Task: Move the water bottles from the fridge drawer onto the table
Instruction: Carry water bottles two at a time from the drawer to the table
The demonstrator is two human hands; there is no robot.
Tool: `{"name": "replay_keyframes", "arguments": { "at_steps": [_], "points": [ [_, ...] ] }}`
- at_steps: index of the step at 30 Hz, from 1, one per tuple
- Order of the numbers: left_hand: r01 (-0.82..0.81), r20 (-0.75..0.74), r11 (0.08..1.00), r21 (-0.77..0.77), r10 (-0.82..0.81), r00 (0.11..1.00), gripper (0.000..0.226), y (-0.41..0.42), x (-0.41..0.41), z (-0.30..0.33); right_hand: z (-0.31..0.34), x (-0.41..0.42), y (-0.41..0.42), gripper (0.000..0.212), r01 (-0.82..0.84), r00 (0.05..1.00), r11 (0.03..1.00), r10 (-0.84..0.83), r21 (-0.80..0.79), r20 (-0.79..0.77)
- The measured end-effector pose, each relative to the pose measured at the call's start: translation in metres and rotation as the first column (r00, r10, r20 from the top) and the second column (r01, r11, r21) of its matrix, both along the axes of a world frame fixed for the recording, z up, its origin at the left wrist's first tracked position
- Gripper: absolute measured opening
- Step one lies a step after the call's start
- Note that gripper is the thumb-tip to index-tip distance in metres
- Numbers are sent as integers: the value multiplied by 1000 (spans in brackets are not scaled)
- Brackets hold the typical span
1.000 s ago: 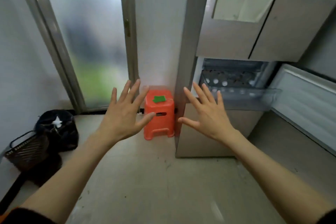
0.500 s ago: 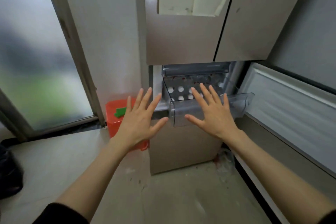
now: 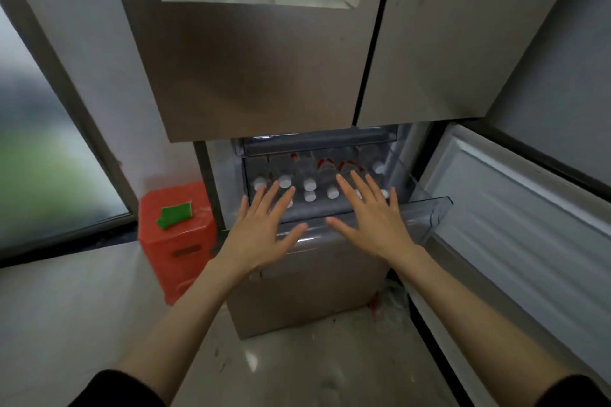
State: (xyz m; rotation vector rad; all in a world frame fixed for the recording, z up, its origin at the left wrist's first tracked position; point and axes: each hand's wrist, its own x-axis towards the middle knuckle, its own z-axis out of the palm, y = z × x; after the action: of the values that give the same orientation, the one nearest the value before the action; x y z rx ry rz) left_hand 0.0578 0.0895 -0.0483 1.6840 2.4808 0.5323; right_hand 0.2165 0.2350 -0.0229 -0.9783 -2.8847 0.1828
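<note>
A clear plastic fridge drawer (image 3: 426,211) stands pulled out below the closed upper fridge doors. Inside it stand several water bottles (image 3: 310,182) with white caps and red labels, seen from above. My left hand (image 3: 264,228) is spread flat with straight fingers over the drawer's front left part, holding nothing. My right hand (image 3: 370,215) is spread the same way over the drawer's front right part and covers some caps. Whether either hand touches the drawer I cannot tell. No table is in view.
The lower fridge door (image 3: 515,225) swings open to the right. An orange plastic stool (image 3: 178,235) with a green piece (image 3: 175,215) on top stands left of the fridge. A frosted glass door (image 3: 43,158) fills the left side. Bare floor lies in front.
The view has come closer to the fridge and turned right. Both hands, still spread, have moved forward over the open drawer, and the bottles inside now show.
</note>
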Motion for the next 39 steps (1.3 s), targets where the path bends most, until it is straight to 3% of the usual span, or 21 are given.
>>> {"name": "replay_keyframes", "arguments": {
  "at_steps": [7, 11, 13, 15, 17, 19, 21, 23, 27, 31, 39],
  "points": [
    [-272, 395, 958, 89, 217, 893, 62, 80, -22, -19, -26, -35, 95, 72, -133, 991, 968, 133, -211, -15],
    [-381, 447, 924, 22, 332, 831, 59, 111, -37, -26, -41, -62, 119, 64, -168, 984, 880, 122, -445, -131],
    [-448, 539, 893, -32, 393, 745, 57, 127, -42, -31, -50, -77, 126, 55, -156, 985, 825, 88, -543, -149],
    [-558, 717, 826, -74, 433, 546, 49, 143, -51, -42, -61, -96, 133, 39, -101, 982, 712, -43, -695, -186],
    [-674, 899, 722, -152, 385, 210, 32, 157, -56, -53, -69, -113, 135, 22, -45, 951, 486, -246, -873, -186],
    [-747, 964, 619, -242, 241, -113, 15, 167, -58, -58, -77, -127, 138, 16, -40, 892, 212, -433, -976, -131],
    [-782, 957, 552, -289, 150, -248, 18, 175, -65, -64, -84, -138, 141, 17, -73, 838, 12, -541, -997, -68],
    [-779, 947, 543, -313, 122, -296, 16, 181, -72, -67, -89, -149, 146, 19, -116, 806, -99, -591, -988, -36],
    [-731, 927, 602, -321, 44, -372, 23, 187, -83, -69, -108, -168, 150, 18, -104, 792, -211, -608, -972, 47],
    [-708, 920, 643, -291, -15, -392, 22, 190, -93, -81, -121, -178, 151, 19, -112, 765, -235, -640, -966, 67],
    [-729, 913, 584, -358, 54, -405, 16, 194, -93, -76, -115, -169, 155, 12, -113, 719, -304, -682, -946, 133]
  ]
}}
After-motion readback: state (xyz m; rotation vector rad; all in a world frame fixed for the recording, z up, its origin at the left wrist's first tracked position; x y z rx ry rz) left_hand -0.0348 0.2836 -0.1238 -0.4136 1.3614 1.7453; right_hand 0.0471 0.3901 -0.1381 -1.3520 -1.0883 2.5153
